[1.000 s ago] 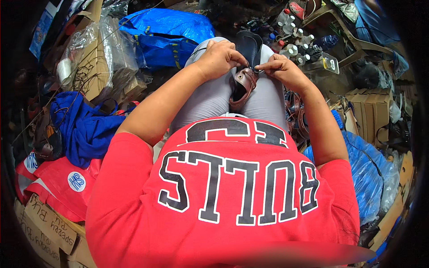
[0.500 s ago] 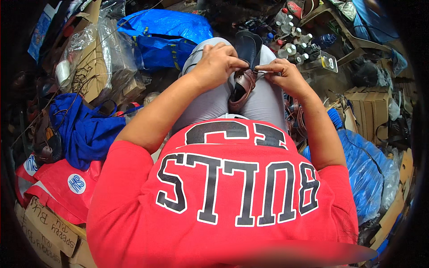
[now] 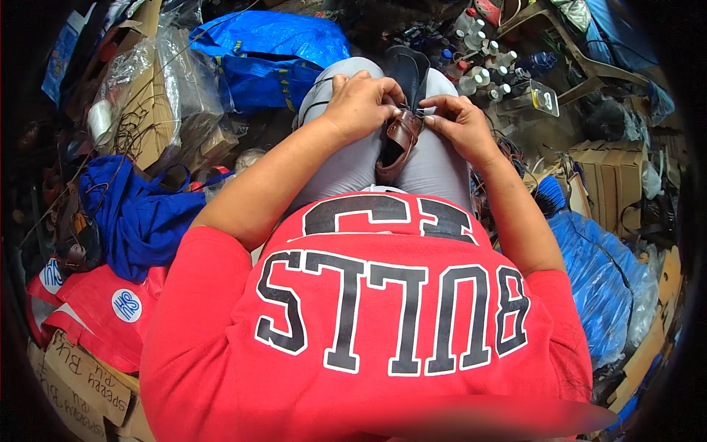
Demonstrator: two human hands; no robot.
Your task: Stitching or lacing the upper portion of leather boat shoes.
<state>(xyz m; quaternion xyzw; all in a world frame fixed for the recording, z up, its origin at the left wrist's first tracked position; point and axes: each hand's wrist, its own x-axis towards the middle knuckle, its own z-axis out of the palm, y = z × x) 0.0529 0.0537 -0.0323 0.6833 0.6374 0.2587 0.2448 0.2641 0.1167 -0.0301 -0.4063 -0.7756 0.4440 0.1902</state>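
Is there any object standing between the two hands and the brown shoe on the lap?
Nothing visible: the left hand and right hand are right at the brown shoe. The blue bag and bottles lie off to the sides.

With one red T-shirt (image 3: pixel 361 306) as the dial's hub, I count one left hand (image 3: pixel 362 107) at 12 o'clock, one right hand (image 3: pixel 464 127) at 1 and one brown leather shoe (image 3: pixel 405 131) just past 12. Farther out at 1 are at least nine plastic bottles (image 3: pixel 481 76), too crowded for an exact tally; one blue tarpaulin bag (image 3: pixel 283 40) at 11, one royal-blue cloth (image 3: pixel 136 228) at 10, two round white labels (image 3: pixel 127 304) at 9 and one blue plastic bundle (image 3: pixel 589 276) at 3.
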